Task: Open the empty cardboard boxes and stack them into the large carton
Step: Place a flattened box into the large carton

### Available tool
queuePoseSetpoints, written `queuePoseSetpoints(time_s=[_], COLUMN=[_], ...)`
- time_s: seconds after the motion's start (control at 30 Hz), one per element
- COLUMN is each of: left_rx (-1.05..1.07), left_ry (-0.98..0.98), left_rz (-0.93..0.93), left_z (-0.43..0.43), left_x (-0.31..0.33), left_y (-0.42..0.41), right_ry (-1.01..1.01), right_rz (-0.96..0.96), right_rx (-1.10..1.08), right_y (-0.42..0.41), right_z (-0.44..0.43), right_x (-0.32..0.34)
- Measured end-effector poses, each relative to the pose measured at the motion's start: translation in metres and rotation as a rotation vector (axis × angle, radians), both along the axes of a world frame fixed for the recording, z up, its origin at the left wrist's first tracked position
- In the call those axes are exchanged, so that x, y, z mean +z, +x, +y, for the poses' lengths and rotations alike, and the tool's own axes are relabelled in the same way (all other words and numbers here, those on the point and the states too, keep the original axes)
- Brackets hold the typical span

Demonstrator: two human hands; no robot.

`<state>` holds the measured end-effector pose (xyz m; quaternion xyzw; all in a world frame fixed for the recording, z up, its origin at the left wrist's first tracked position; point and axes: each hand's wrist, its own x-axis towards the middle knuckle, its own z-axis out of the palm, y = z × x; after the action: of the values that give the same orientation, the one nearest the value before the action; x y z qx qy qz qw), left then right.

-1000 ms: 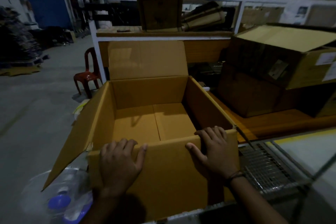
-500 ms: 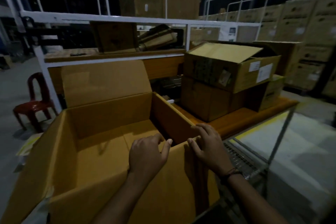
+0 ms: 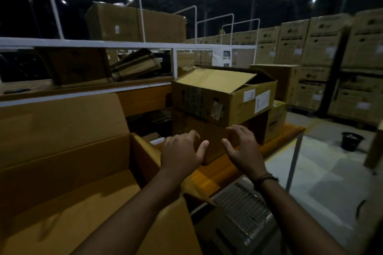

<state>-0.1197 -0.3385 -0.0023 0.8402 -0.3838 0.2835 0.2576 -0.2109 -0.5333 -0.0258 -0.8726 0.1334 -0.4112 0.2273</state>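
A dim warehouse, walls of stacked boxes (image 3: pixel 331 58) at the back under ceiling lamps. In front runs an orange table (image 3: pixel 226 172), and the carton (image 3: pixel 62 151) stands at its left end, close to the person. Its flaps are folded outward and the back flap is upright, so the mouth is wide and whatever is lifted off the table has only a short way to go in. It looks empty inside.

On the table two boxes are piled: the top box (image 3: pixel 207 99), one flap lying loose over its opening, sits on the lower box (image 3: pixel 211 129). A smaller one stands just beside them on the right.

The left hand (image 3: pixel 182 151) and right hand (image 3: pixel 244 151) are raised side by side in front of the lower box. Their fingers are spread and curved, their palms turned toward each other, and they hold nothing. Whether the fingertips touch cardboard I cannot tell. That shape suits taking a box by its two sides. Since the top box weighs on the lower one, it probably has to come off first
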Motion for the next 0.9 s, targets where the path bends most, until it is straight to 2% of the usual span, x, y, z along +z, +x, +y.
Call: queuePoseSetpoints(time_s=[0.13,0.3,0.47,0.67,0.9], left_rx=[-0.015,0.0,0.091,0.108,0.03], left_ry=[0.035,-0.02,0.059,0.048,-0.031], left_rz=[0.013,0.109,0.174,0.373,0.357], left_z=[-0.079,-0.169,-0.237,-0.273,-0.271], left_x=[0.021,0.052,0.073,0.071,0.061], left_y=[0.021,0.048,0.068,0.094,0.107], right_ry=[-0.001,0.01,-0.012,-0.004,0.065], right_rz=[-0.012,-0.079,-0.05,-0.046,-0.07], right_rx=[-0.026,-0.049,-0.058,-0.072,-0.085], right_y=[0.016,0.035,0.05,0.057,0.063], right_z=[-0.065,-0.132,-0.182,-0.222,-0.25], right_x=[0.016,0.028,0.035,0.03,0.017])
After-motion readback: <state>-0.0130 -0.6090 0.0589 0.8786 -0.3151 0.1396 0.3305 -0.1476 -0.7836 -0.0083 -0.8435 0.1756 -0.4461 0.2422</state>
